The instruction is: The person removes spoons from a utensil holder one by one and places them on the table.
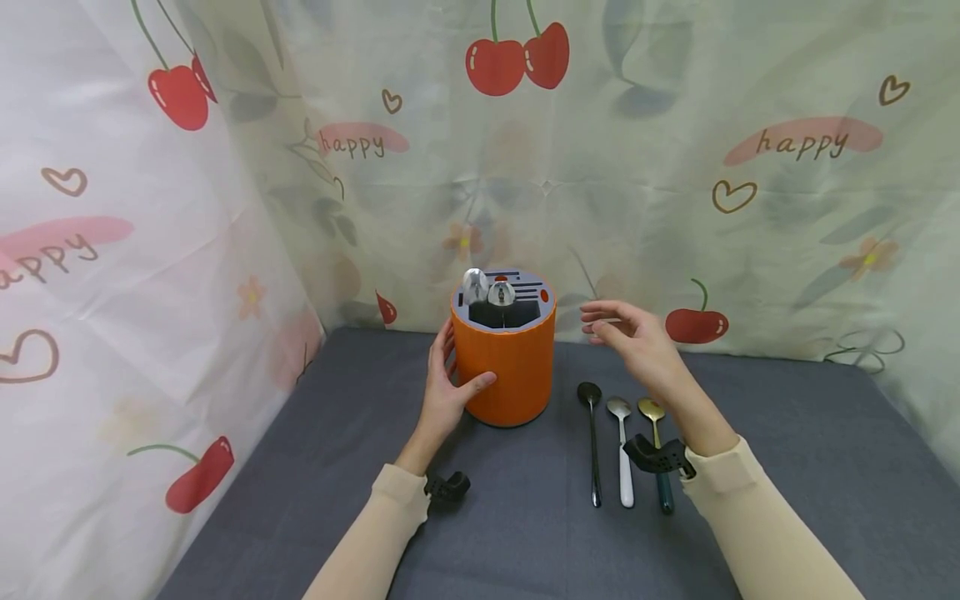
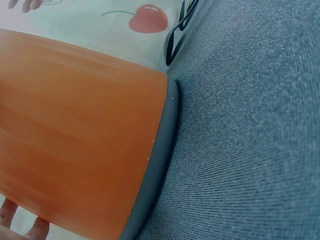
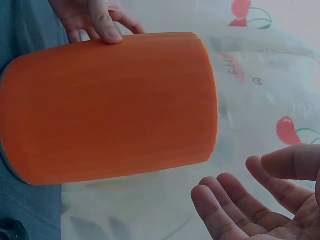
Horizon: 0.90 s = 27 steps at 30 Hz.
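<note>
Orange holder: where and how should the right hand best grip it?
Grip the orange holder by its curved wall, probably from the right, fingers wrapped round it: it stands upright, the left hand holds its left side, and silvery spoons poke from the top.

The table (image 1: 525, 525) in front of me is covered in dark grey, and an orange holder (image 1: 504, 375) stands upright on it. A black spoon (image 1: 589, 393), a white-handled spoon (image 1: 626, 475) and a gold spoon (image 1: 651, 408), 3 in all, lie side by side near it.

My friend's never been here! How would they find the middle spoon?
On the dark grey tablecloth, find the big orange holder. Look right of it, between the black spoon and the green-handled spoon. That's the middle spoon: among those three, only its handle is white.
</note>
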Available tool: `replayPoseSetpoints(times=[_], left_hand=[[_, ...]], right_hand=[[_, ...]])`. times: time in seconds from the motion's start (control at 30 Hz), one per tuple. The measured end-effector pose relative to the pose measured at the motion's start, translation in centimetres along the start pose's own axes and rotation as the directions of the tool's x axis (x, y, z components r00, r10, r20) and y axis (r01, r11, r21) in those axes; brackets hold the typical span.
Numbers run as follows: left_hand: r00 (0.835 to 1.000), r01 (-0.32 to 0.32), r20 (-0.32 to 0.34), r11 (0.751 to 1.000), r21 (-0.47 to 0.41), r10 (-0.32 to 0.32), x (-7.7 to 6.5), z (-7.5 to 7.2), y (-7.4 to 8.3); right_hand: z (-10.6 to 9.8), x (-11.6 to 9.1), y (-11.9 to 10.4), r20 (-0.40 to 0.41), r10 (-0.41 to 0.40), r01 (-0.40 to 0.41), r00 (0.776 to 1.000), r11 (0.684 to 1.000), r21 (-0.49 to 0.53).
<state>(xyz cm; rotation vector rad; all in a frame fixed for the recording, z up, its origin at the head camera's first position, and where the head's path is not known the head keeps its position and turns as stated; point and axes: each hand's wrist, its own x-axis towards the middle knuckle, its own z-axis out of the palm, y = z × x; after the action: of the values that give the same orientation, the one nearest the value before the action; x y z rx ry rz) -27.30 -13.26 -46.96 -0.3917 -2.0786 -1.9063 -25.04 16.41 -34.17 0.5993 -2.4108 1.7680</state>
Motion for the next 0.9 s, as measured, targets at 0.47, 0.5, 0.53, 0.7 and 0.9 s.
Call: replayPoseSetpoints(times=[0.47,0.5,0.53,0.7,0.9], left_hand=[[1.000,-0.007,0.006,1.000,-0.011,0.007,-0.1,0.0,0.1],[1.000,-0.007,0.007,1.000,-0.013,0.007,-0.1,0.0,0.1],[1.000,-0.007,0.007,1.000,-0.013,0.007,-0.1,0.0,0.1],[1.000,0.002,0.005,1.000,-0.004,-0.002,-0.1,0.1,0.1],[1.000,0.001,0.001,1.000,-0.005,-0.001,0.0,0.0,0.0]], right_hand=[[1.0,1.0,-0.6,0.027,0.028,-0.029,0.999,0.999,0.013],[1.1,1.0,-0.6,0.027,0.029,-0.029,0.999,0.999,0.018],[1.1,1.1,-0.7,0.026,0.028,-0.029,0.999,0.999,0.022],[1.4,1.3,-0.9,0.022,0.020,-0.021,1.000,0.999,0.028],[1.5,1.7,-1.8,0.020,0.014,-0.015,1.000,1.000,0.027]])
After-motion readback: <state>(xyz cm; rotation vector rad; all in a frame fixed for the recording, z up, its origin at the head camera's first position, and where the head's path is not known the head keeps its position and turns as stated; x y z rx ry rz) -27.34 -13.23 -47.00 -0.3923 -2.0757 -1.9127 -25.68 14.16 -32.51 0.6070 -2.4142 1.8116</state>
